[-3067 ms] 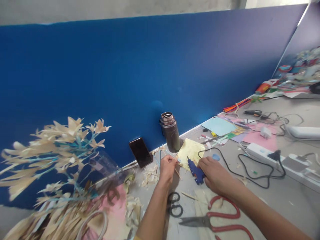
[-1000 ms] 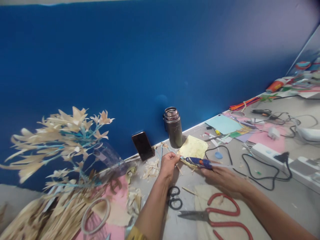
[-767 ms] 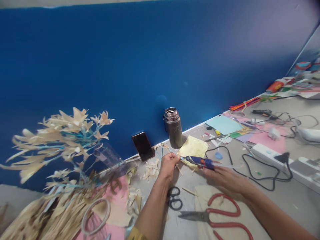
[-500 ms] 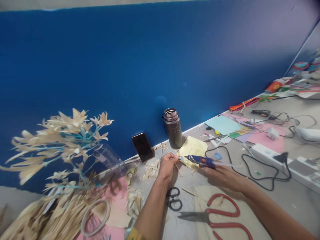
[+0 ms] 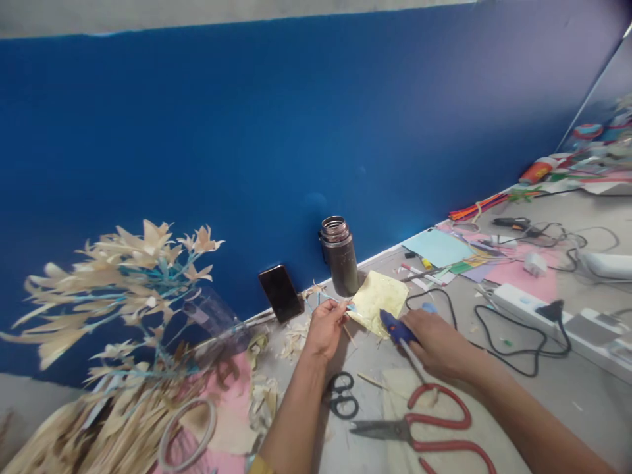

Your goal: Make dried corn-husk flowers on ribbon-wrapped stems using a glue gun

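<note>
My left hand [image 5: 326, 328] is closed in a pinch on a thin blue stem [image 5: 351, 307], whose tip shows past the fingertips. A thin tan stick [image 5: 350, 336] juts out below those fingers; whether it is held too, I cannot tell. My right hand [image 5: 434, 339] is wrapped round a blue glue gun [image 5: 395, 325], with a whitish glue stick [image 5: 413, 361] trailing from its back. The gun's nozzle points left over the glue-spotted yellow sheet [image 5: 375, 296], apart from the stem. Just behind the left hand lies a small pale flower [image 5: 314, 289].
An uncapped flask [image 5: 342, 260] and a leaning phone [image 5: 281, 293] stand by the blue wall. Small black scissors [image 5: 343, 395] and large red-handled scissors [image 5: 409, 429] lie in front. Pale flowers [image 5: 143, 263] fill the left; a power strip [image 5: 526, 306] with cables lies right.
My right hand has drawn the glue gun back from the stem and turned it, so its nozzle has left the left fingertips. The left hand stays nearly in place, still pinching.
</note>
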Demonstrator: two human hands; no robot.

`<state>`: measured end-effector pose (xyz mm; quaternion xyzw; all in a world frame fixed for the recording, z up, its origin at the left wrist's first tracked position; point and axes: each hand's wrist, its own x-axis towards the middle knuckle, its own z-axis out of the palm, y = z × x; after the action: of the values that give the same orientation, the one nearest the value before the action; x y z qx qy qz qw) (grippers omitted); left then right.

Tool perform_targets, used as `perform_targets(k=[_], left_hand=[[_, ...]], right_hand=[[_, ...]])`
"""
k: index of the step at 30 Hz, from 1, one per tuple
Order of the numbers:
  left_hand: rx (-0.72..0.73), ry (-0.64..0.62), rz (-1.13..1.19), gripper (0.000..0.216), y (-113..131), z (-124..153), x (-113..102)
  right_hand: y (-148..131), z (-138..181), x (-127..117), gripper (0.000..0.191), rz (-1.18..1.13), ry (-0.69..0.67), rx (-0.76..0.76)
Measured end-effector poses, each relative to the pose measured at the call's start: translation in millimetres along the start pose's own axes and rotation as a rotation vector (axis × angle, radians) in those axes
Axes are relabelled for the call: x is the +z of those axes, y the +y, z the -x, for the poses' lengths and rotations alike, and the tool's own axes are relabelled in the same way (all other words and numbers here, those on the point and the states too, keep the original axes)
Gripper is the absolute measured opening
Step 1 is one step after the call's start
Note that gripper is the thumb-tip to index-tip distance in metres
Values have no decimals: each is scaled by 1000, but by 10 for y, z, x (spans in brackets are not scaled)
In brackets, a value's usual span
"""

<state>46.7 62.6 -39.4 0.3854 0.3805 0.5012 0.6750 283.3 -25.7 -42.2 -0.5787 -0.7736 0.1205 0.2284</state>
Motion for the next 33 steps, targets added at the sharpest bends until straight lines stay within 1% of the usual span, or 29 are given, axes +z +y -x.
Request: perform_targets(k=[1, 2, 3, 5, 6, 7, 8, 10, 12, 15, 18, 21, 24, 26, 30, 33], left_hand=[[1, -10, 5, 39, 19, 19, 27], [2, -23, 6, 39, 34, 38, 58], [4, -38, 0, 38, 45, 57, 92], [18, -63, -32, 38, 56, 97, 162], [28, -75, -54, 38, 58, 117, 195], [39, -86, -76, 38, 57, 137, 225], [50, -94, -95, 37, 56, 156, 250], [68, -114, -122, 35, 51, 189, 285], [69, -116, -131, 34, 45, 210, 302], [46, -105, -121, 37, 39, 221, 310], [44, -98, -118, 38, 36, 221, 316], [52, -97, -144, 38, 29, 227, 325], [42, -66, -209, 36, 16, 245, 341], [25, -32, -238, 33, 8, 260, 357], [33, 42, -304, 26, -4, 287, 394], [76, 88, -371, 22, -10, 302, 409]], right_hand=[[-10, -8, -16, 23, -12, -6, -12], [-26, -19, -36, 27, -46, 16, -31], [-51, -38, -59, 28, -97, 65, -45], [-135, -95, -104, 23, -235, 169, -14], [-194, -132, -120, 23, -325, 197, 24], [-260, -171, -130, 26, -427, 183, 66], [-328, -211, -133, 31, -530, 138, 100], [-447, -281, -122, 37, -667, 81, 128], [-522, -326, -97, 40, -748, 77, 148], [-557, -345, -57, 40, -809, 96, 200], [-565, -337, -21, 34, -811, 126, 236], [-586, -324, 9, 28, -769, 202, 221], [-603, -309, 32, 24, -667, 295, 169], [-600, -296, 49, 23, -589, 331, 135], [-570, -273, 88, 19, -440, 384, 22], [-552, -266, 104, 18, -371, 380, -58]])
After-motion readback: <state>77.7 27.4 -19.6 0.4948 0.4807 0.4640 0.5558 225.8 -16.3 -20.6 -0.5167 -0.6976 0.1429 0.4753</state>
